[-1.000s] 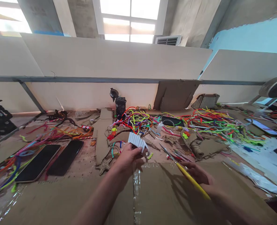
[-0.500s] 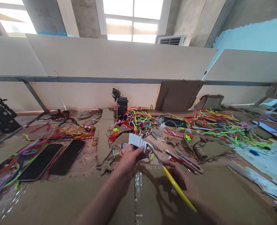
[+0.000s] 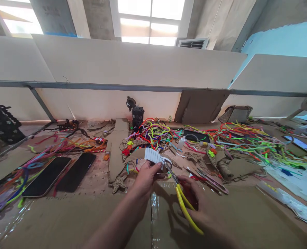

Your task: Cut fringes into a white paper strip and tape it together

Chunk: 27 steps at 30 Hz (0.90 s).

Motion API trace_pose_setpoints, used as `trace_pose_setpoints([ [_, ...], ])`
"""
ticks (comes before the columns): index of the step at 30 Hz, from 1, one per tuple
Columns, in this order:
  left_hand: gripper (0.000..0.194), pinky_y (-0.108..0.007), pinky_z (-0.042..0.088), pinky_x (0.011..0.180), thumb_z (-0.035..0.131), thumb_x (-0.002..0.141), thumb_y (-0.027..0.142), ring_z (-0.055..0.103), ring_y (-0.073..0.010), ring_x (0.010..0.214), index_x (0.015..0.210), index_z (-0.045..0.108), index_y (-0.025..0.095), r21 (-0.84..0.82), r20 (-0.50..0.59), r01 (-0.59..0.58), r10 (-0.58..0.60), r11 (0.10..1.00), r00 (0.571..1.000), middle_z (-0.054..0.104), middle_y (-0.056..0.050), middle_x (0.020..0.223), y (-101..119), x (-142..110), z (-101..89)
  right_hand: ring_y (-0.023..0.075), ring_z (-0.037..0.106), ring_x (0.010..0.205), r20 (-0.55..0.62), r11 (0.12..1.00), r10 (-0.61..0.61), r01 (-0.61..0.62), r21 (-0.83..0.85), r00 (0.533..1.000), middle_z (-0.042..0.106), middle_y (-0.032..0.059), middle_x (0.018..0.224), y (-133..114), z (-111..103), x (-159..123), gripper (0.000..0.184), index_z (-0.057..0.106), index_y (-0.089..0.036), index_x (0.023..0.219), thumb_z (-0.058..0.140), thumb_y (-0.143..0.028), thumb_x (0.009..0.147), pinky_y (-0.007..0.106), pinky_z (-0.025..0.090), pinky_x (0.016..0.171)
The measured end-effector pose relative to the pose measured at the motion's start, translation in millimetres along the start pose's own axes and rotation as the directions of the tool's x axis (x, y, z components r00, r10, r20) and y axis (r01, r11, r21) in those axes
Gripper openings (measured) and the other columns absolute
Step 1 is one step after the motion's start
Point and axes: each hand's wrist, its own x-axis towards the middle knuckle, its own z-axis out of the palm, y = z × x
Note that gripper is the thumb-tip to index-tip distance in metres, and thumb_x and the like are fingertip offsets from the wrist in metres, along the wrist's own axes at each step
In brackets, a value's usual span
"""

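Observation:
My left hand (image 3: 145, 176) pinches a small white paper piece (image 3: 153, 156) cut into narrow strips along one edge, held up over the table's middle. My right hand (image 3: 200, 204) grips yellow-handled scissors (image 3: 180, 199), and their blades reach up to the right edge of the paper. Both hands hover above a large flat cardboard sheet (image 3: 65, 224) with a strip of clear tape down its middle.
Two dark phones (image 3: 61, 174) lie at the left. Tangles of coloured pipe cleaners (image 3: 155, 133) cover the table's back and right side, with cardboard scraps, twine, a dark bottle (image 3: 137, 117) and more scissors (image 3: 207, 180). Another phone (image 3: 302, 145) lies far right.
My right hand has swung the scissors leftward from the table's right side up to the paper. My left hand has kept the paper nearly still.

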Motion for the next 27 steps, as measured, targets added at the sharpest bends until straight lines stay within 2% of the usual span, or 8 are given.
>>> trace_pose_setpoints([
  [4, 0.026, -0.021, 0.047, 0.054, 0.078, 0.076, 0.026, 0.067, -0.0161, 0.071, 0.096, 0.068, 0.013, 0.035, -0.003, -0.006, 0.006, 0.999, 1.000, 0.072, -0.007, 0.086, -1, 1, -0.2, 0.0331, 0.063, 0.122, -0.008, 0.999, -0.013, 0.013, -0.045, 1.000, 0.065, 0.0133, 0.133, -8, 5, 1, 0.064, 0.058, -0.027, 0.134, 0.085, -0.030, 0.076, 0.043, 0.054, 0.104],
  [8, 0.031, -0.021, 0.046, 0.054, 0.078, 0.075, 0.029, 0.067, -0.0154, 0.072, 0.100, 0.068, 0.012, 0.048, 0.005, -0.013, 0.013, 0.999, 1.000, 0.072, -0.007, 0.087, -4, 2, -1.8, 0.0319, 0.066, 0.114, -0.005, 0.987, -0.041, 0.040, -0.154, 0.999, 0.068, 0.0126, 0.128, -9, 2, 2, 0.062, 0.060, -0.025, 0.136, 0.084, -0.034, 0.079, 0.043, 0.055, 0.102],
  [11, 0.032, -0.022, 0.046, 0.056, 0.080, 0.073, 0.029, 0.066, -0.0152, 0.070, 0.097, 0.067, 0.013, 0.031, 0.006, -0.015, 0.015, 0.999, 1.000, 0.071, -0.005, 0.083, -5, 2, -1.3, 0.0305, 0.068, 0.109, -0.022, 0.974, -0.070, 0.064, -0.217, 0.997, 0.069, 0.0117, 0.124, -8, -2, 3, 0.060, 0.061, -0.025, 0.136, 0.082, -0.036, 0.081, 0.043, 0.056, 0.100],
  [16, 0.036, -0.024, 0.048, 0.061, 0.087, 0.067, 0.032, 0.064, -0.0139, 0.066, 0.091, 0.068, 0.013, -0.005, -0.007, -0.008, 0.008, 1.000, 1.000, 0.071, -0.004, 0.080, -5, 1, 0.1, 0.0303, 0.067, 0.110, -0.039, 0.957, -0.071, 0.057, -0.283, 0.997, 0.069, 0.0104, 0.122, -4, -2, 3, 0.055, 0.062, -0.025, 0.135, 0.078, -0.039, 0.084, 0.043, 0.056, 0.098],
  [22, 0.045, -0.024, 0.047, 0.062, 0.092, 0.060, 0.036, 0.062, -0.0144, 0.070, 0.091, 0.068, 0.013, -0.026, -0.025, -0.020, 0.020, 0.999, 1.000, 0.070, -0.005, 0.084, -7, 1, -1.5, 0.0278, 0.068, 0.099, -0.046, 0.961, -0.044, 0.030, -0.273, 0.998, 0.071, 0.0067, 0.112, 4, -4, 4, 0.054, 0.063, -0.027, 0.133, 0.079, -0.039, 0.083, 0.041, 0.056, 0.094],
  [27, 0.046, -0.025, 0.047, 0.064, 0.092, 0.059, 0.035, 0.059, -0.0127, 0.067, 0.092, 0.068, 0.013, -0.046, -0.026, -0.020, 0.018, 0.999, 0.999, 0.070, -0.004, 0.084, -7, 1, -0.2, 0.0302, 0.067, 0.102, -0.060, 0.973, -0.027, 0.012, -0.232, 0.998, 0.071, 0.0072, 0.113, 7, -5, 5, 0.053, 0.066, -0.028, 0.129, 0.083, -0.040, 0.081, 0.042, 0.055, 0.095],
])
